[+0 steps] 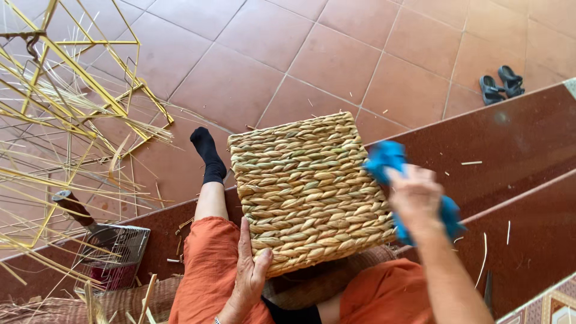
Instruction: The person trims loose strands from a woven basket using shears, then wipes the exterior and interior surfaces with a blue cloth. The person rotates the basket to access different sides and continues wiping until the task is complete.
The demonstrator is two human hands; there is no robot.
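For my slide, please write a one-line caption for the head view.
Seated person steadies a woven straw basket with the left hand while the right hand holds a blue cloth against its side.

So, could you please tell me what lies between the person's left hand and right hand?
In the head view, the woven basket spans that stretch: the left hand steadies its near corner, the right hand, gripping a blue cloth, is at its right side.

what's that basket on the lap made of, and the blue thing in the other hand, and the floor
Basket: looks like braided dried grass or rush, tan and matte; thick twisted rows show. The left hand steadies it.
Blue thing in the right hand: probably soft cloth; it bunches and folds.
Floor: reddish square tiles, likely fired clay, with grout lines.
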